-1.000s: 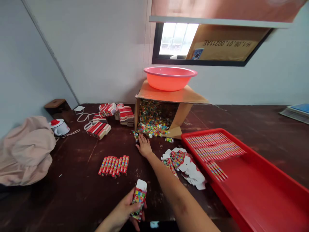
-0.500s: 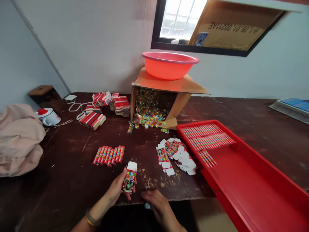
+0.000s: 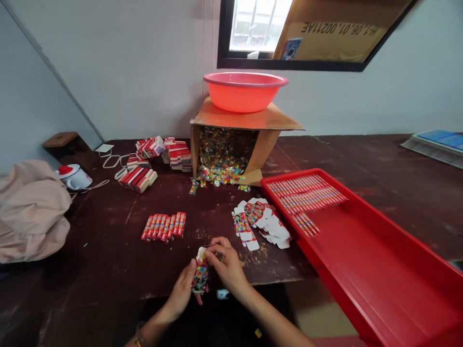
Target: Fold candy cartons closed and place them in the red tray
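My left hand (image 3: 183,289) holds a small colourful box (image 3: 200,277) upright near the table's front edge, its white top flap raised. At the box's open top are the pinched fingers of my right hand (image 3: 226,265); something yellowish shows there, too small to make out. Left of the hands, several filled red boxes (image 3: 164,227) stand in a row. To the right, flat unfolded boxes (image 3: 265,224) lie in a loose pile beside a red tray (image 3: 361,270), which holds rows of packed boxes (image 3: 307,193).
A cardboard box (image 3: 269,152) on its side spills small wrapped candies (image 3: 220,168), with a pink basin (image 3: 246,94) on top. Bundled cartons (image 3: 139,178), a white mug (image 3: 77,178) and beige cloth (image 3: 32,212) are at left.
My right hand has risen from the table's edge to the top of the box in my left hand. That box has shifted slightly right and down in view.
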Available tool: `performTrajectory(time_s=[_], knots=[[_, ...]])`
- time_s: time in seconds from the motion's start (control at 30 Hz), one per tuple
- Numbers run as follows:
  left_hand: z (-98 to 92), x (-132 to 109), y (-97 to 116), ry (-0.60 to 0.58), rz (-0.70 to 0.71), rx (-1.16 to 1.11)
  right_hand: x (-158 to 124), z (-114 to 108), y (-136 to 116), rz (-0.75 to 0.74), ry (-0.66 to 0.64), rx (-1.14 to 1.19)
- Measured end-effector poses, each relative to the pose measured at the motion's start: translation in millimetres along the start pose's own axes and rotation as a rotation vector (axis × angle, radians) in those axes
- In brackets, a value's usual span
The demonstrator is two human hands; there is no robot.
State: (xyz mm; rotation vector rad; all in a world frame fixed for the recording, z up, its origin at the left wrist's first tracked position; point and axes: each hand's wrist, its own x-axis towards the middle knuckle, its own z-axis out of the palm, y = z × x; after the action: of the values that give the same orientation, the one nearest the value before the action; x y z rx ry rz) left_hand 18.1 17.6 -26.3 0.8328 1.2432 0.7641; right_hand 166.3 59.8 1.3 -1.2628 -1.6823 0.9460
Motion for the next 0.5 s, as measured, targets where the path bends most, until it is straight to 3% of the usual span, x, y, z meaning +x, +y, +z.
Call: performTrajectory(time_s=[0.1, 0.27, 0.33, 0.5], knots=[[2.7, -1, 0, 0.056, -0.009, -0.027, -6, 8, 3, 0.052, 0.110, 0.023], [3.9, -1, -6, 0.002, -0.064, -0.054, -7, -9, -8, -0.127, -0.198, -0.323], [3.4, -2, -9, -0.035, -0.066, -0.047, -6, -15, -8, -0.137, -0.273, -0.323], [0.0, -4, -6, -0.008, -0.010, 0.000, -8, -4, 4, 0.001, -0.152, -0.073]])
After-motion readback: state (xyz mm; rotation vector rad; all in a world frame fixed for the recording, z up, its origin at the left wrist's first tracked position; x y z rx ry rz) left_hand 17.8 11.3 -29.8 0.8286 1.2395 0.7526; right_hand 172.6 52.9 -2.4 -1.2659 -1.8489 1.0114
